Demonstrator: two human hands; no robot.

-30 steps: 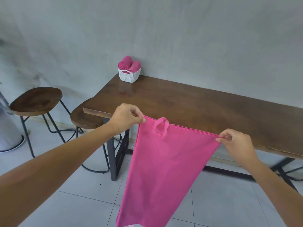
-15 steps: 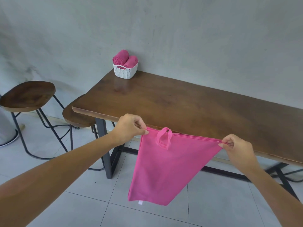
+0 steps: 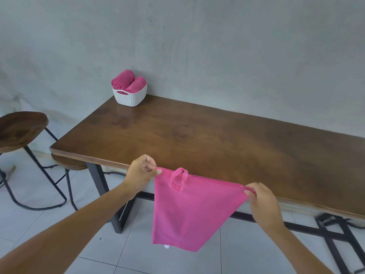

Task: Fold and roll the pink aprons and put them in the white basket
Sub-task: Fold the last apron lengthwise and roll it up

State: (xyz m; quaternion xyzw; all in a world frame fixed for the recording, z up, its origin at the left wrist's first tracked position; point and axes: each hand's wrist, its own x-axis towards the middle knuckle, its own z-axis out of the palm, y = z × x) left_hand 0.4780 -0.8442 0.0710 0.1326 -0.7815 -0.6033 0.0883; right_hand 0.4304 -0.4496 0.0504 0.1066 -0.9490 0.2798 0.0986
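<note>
Head view, the only view.

- The folded pink cloth apron (image 3: pixel 189 210) hangs in the lower centre of the frame. It is in the air in front of the near edge of the long dark-brown wooden surface (image 3: pixel 217 139) and does not rest on it.
- The left hand (image 3: pixel 142 171) pinches the top left corner and the right hand (image 3: pixel 260 202) pinches the top right corner. The fingers (image 3: pixel 249 191) of both hands are closed on the hem.
- The top edge is taut between the hands, and several layers show along it. A pink strap loop (image 3: pixel 178 179) stands up near the left corner.
- The body drapes limp and narrows toward the bottom, where a small white tag (image 3: pixel 166 246) peeks out.

Handling, as judged:
- The cloth is light, soft and not fragile, with no stiffness, so it sags wherever it is unsupported.
- The layers will probably slide apart unless each pinch goes through all of them.
- The corners are the best hold. The loop may bunch up inside a roll.

The white woven-pattern plastic basket (image 3: pixel 130 97) sits in the upper left of the frame, at the far corner of the surface. It holds two rolled pink aprons (image 3: pixel 128 82), and the room left in it looks tight.

A round wooden stool (image 3: pixel 21 129) stands at the left edge of the frame.
</note>
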